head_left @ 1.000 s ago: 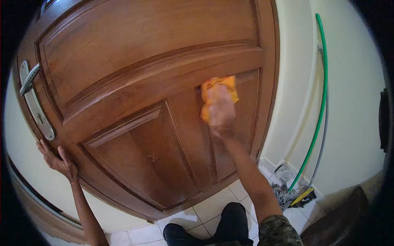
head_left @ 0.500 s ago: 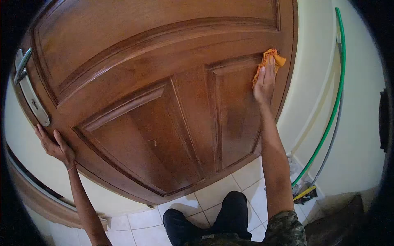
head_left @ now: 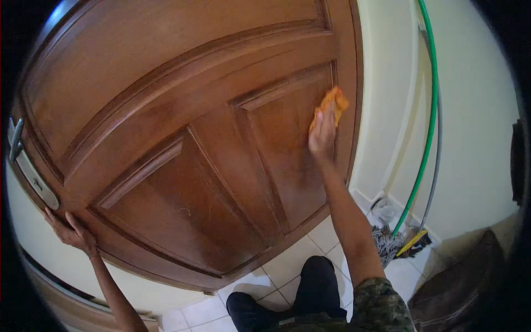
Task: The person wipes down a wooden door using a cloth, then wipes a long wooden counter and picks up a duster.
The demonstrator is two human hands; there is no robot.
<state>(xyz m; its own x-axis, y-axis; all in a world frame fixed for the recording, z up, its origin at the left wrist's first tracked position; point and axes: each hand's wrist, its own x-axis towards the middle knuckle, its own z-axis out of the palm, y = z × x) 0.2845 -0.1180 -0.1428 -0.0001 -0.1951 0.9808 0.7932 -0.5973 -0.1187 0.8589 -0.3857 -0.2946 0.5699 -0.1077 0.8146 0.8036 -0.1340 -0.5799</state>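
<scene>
A brown panelled wooden door (head_left: 213, 144) fills most of the view. My right hand (head_left: 322, 131) presses an orange cloth (head_left: 338, 101) against the right edge of the lower right panel, and the cloth bunches out past the fingers. At the door's left edge, just below the metal handle plate (head_left: 36, 180), my left hand (head_left: 74, 233) rests with its fingers spread and holds nothing. The lever handle (head_left: 16, 139) sits above that, near the left border of the view.
A mop with a green handle (head_left: 433, 105) and a grey-handled tool (head_left: 438, 149) lean on the right wall. Beside the grey mop head (head_left: 385, 243) is a yellow-edged brush (head_left: 412, 243). A dark brown cushion-like object (head_left: 462, 282) lies lower right on the tiled floor (head_left: 293, 260).
My right hand has slid the cloth down along the panel's right side. The camera view has shifted to the right, showing more of the mop. My left hand stays at the door edge.
</scene>
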